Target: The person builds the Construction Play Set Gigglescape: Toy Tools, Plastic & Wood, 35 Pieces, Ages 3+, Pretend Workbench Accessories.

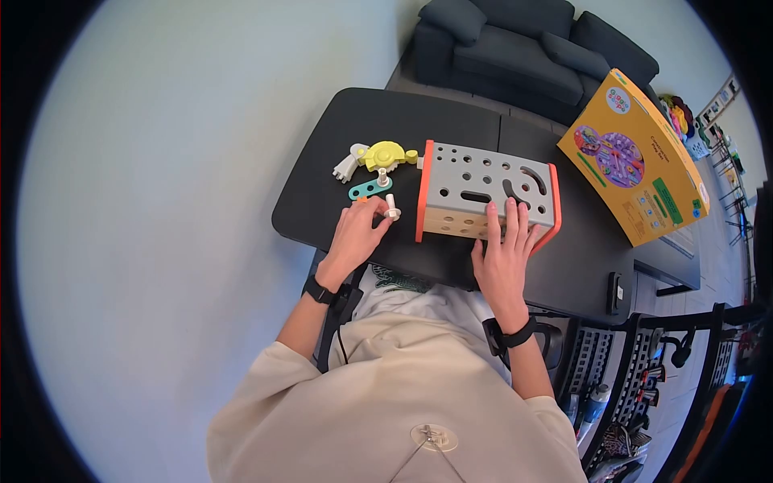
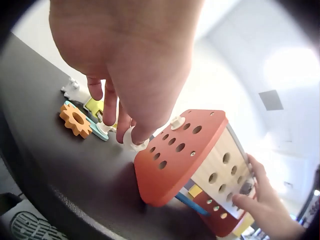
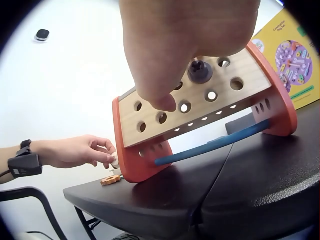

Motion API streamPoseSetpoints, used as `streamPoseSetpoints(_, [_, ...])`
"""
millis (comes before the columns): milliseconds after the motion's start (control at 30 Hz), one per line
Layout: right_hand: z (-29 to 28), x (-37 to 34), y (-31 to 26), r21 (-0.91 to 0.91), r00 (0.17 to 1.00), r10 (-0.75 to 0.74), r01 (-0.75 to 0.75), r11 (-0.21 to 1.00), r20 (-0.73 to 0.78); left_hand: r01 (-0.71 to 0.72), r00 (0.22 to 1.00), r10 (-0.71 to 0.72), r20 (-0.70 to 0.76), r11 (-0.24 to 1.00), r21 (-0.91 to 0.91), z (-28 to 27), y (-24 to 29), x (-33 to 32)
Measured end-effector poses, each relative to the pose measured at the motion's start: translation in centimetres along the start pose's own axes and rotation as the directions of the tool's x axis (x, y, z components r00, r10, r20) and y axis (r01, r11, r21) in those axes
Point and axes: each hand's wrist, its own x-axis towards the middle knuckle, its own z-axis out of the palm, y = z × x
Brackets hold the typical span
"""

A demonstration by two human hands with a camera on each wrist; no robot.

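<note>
bolt (image 1: 392, 207), white, pinched in left hand (image 1: 355, 233) fingertips, at nine o'clock from perforated box (image 1: 497, 191). right hand (image 1: 503, 262), fingers nearly straight, rests on box at five o'clock.

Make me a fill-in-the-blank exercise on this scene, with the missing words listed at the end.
1. The left hand pinches a toy bolt coloured ____.
2. The right hand rests on the toy workbench, whose long low rod is ____.
3. The toy workbench stands on a table coloured ____.
4. The yellow box reads "Construction Play ____".

Missing words: white; blue; black; Set.
</note>
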Motion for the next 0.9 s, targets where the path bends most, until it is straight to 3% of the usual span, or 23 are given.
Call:
streamPoseSetpoints(267, [-0.3, 0.1, 0.1, 0.012, 1.000, -0.001, 0.001, 1.000, 0.003, 0.137, 0.989, -0.145, -0.003, 0.943, -0.303, -0.5, 1.5, -1.4])
streamPoseSetpoints(433, [-0.6, -0.1, 0.3, 0.114, 1.000, 0.024, -0.024, 0.993, -0.001, 0.152, 0.987, -0.162, -0.001, 0.929, -0.336, -1.1, 3.1, -2.4])
streamPoseSetpoints(533, [-2.6, 0.3, 0.1, 0.407, 0.992, 0.115, -0.122, 0.905, 0.043, 0.141, 0.987, -0.161, -0.017, 0.909, -0.392, -1.2, 3.6, -3.5])
streamPoseSetpoints(567, [-2.9, 0.1, 0.3, 0.403, 0.992, 0.119, -0.125, 0.906, 0.040, 0.134, 0.986, -0.162, -0.031, 0.893, -0.430, -1.3, 3.7, -3.7])
streamPoseSetpoints(633, [-3.7, -0.6, 0.6, 0.632, 0.968, 0.249, -0.215, 0.745, 0.035, 0.113, 0.990, -0.140, -0.024, 0.880, -0.462, -1.6, 4.2, -3.9])
streamPoseSetpoints(667, [-4.4, -0.8, 0.2, 0.654, 0.947, 0.318, -0.269, 0.707, 0.045, 0.099, 0.992, -0.126, -0.025, 0.874, -0.475, -1.8, 4.7, -4.0])
streamPoseSetpoints(700, [-4.6, -1.3, 0.2, 0.656, 0.948, 0.314, -0.268, 0.706, 0.049, 0.086, 0.993, -0.114, -0.028, 0.869, -0.488, -2.0, 5.1, -4.2])
streamPoseSetpoints(767, [-4.8, -2.0, 0.6, 0.639, 0.939, 0.270, -0.343, 0.689, 0.213, 0.085, 0.992, -0.119, -0.044, 0.884, -0.460, -1.9, 5.3, -3.8])
streamPoseSetpoints(800, [-4.4, -2.1, 0.0, 0.640, 0.967, 0.243, -0.238, 0.731, 0.081, 0.097, 0.992, -0.122, -0.036, 0.904, -0.416, -1.4, 4.8, -3.5])
streamPoseSetpoints(833, [-4.2, -2.2, -0.2, 0.644, 0.967, 0.239, -0.236, 0.728, 0.084, 0.106, 0.992, -0.126, -0.028, 0.923, -0.370, -0.9, 4.2, -3.2])
streamPoseSetpoints(900, [-3.7, -2.4, -0.4, 0.521, 0.987, 0.145, -0.158, 0.839, 0.065, 0.077, 0.993, -0.099, -0.062, 0.953, -0.293, 0.4, 2.4, -2.4])
